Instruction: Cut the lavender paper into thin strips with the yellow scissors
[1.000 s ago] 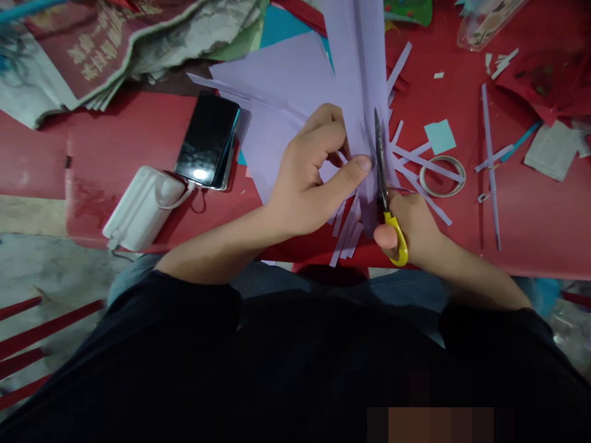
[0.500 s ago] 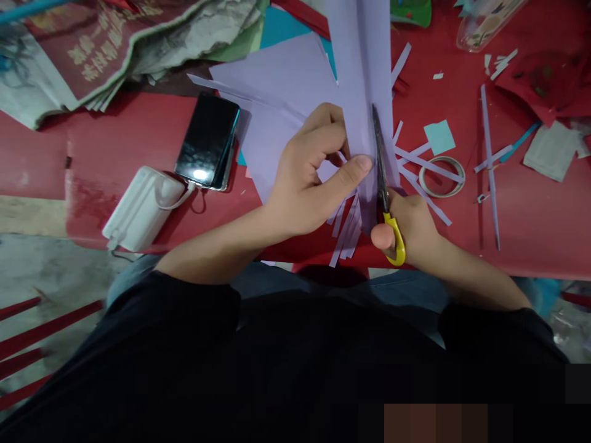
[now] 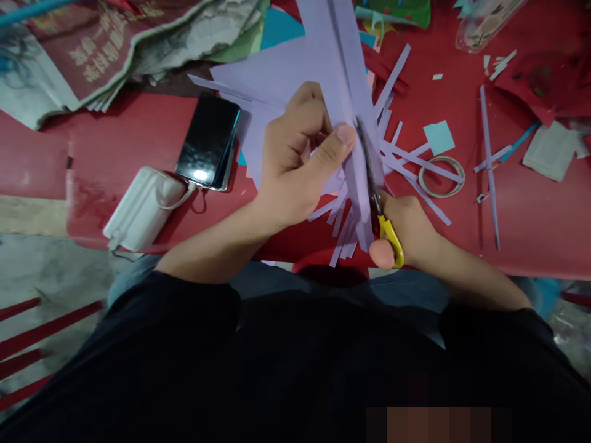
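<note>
My right hand [image 3: 406, 224] is at the bench's [image 3: 545, 227] near edge, its fingers grasping the scissors [image 3: 375, 200] by yellow handles, thumb through one loop. Loose strips [image 3: 339, 246] fan out just left of the handles. My left hand [image 3: 295, 166] has its fingers curled, thumb pressed on the folded purple sheet [image 3: 330, 49], which stretches away from me with the blades along its right side.

Left of that hand, the power bank [image 3: 143, 209] is cabled to the phone [image 3: 210, 132], screen up. To the right, more strips [image 3: 406, 157] crisscross, one lying over the tape roll [image 3: 422, 183] and partly covering its ring; a pale blue square [image 3: 438, 137] touches another.

Beyond my left hand, a wide purple sheet [image 3: 253, 71] lies partly hidden under the folded one. Farther left, the booklet's [image 3: 64, 55] dark red cover carries gold Chinese characters, too blurred for me to read. At the far side are a green piece [image 3: 409, 12] and a clear case [image 3: 489, 24].
</note>
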A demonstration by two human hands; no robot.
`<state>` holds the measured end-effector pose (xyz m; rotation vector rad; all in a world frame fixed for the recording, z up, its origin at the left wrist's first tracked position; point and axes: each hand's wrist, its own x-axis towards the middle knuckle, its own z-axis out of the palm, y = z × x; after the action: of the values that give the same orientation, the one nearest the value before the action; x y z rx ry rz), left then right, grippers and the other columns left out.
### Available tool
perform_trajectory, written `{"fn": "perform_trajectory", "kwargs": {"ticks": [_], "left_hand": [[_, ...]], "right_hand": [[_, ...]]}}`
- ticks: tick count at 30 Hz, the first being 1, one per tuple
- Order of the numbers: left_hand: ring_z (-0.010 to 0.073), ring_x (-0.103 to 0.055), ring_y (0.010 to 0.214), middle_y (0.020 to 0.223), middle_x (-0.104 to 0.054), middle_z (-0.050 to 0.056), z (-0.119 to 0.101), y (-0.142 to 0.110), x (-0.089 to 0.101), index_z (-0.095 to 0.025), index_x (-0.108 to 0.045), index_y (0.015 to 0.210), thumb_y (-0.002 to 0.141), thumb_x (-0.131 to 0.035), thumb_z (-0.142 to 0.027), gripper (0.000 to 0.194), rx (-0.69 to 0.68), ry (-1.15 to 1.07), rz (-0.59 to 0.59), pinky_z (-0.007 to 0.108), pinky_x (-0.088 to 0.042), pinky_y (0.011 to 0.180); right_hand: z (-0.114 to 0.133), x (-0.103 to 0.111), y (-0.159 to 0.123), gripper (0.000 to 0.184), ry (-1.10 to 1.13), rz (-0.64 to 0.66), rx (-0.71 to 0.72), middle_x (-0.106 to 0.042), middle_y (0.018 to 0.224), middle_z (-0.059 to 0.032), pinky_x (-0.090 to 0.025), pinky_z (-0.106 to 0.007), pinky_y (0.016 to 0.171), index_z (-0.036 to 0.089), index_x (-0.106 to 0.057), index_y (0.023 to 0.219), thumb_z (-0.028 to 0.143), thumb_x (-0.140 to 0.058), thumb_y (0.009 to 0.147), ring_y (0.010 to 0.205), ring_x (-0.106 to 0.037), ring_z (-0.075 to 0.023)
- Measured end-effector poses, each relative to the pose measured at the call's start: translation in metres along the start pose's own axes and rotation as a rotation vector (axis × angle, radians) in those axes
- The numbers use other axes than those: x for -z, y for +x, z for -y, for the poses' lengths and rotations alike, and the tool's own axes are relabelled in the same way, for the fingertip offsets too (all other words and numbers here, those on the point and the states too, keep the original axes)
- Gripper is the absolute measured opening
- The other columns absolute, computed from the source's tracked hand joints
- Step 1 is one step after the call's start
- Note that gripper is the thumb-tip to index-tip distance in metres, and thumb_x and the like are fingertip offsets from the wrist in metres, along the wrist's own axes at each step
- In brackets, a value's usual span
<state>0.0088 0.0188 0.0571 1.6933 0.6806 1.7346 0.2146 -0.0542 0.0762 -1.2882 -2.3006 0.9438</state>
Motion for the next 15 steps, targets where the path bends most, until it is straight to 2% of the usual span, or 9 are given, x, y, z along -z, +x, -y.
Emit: {"fn": "perform_trajectory", "kwargs": {"ticks": [3,6,11,15], "left_hand": [[0.0184,-0.051,0.074,0.075,-0.049,0.003,0.005,-0.002,0.001,-0.023,-0.059,0.074,0.106,-0.068,-0.047,0.041,-0.033,0.02,0.058,0.035,-0.035,0.061],[0.0185,-0.053,0.078,0.083,-0.052,0.004,0.003,-0.005,0.002,-0.023,-0.059,0.075,0.108,-0.065,-0.049,0.042,0.017,0.051,0.135,0.035,-0.042,0.066],[0.021,-0.058,0.081,0.087,-0.056,0.006,0.005,-0.012,-0.003,-0.024,-0.061,0.078,0.095,-0.069,-0.075,0.055,-0.04,0.007,0.148,0.037,-0.045,0.065],[0.0211,-0.056,0.079,0.085,-0.055,0.006,0.009,-0.016,-0.009,-0.024,-0.06,0.076,0.094,-0.066,-0.081,0.06,-0.064,0.005,0.123,0.038,-0.046,0.065]], "right_hand": [[0.0,0.001,0.001,0.091,0.032,0.033,-0.02,-0.05,0.055,0.0031,-0.036,-0.034,0.053,0.026,-0.054,0.091,0.113,-0.036,0.073,0.047,-0.053,-0.0196],[-0.001,0.002,0.001,0.087,0.053,0.041,-0.03,-0.056,0.058,0.0004,-0.04,-0.036,0.056,0.025,-0.06,0.102,0.107,-0.048,0.077,0.054,-0.062,-0.0247],[-0.001,0.004,-0.002,0.101,0.092,0.02,-0.03,-0.053,0.056,0.0026,-0.043,-0.037,0.057,0.017,-0.064,0.109,0.11,-0.044,0.074,0.051,-0.056,-0.0221],[-0.003,0.003,-0.003,0.114,0.042,0.018,-0.029,-0.053,0.056,0.0023,-0.044,-0.038,0.058,0.011,-0.066,0.123,0.111,-0.036,0.076,0.052,-0.057,-0.0234]]}}
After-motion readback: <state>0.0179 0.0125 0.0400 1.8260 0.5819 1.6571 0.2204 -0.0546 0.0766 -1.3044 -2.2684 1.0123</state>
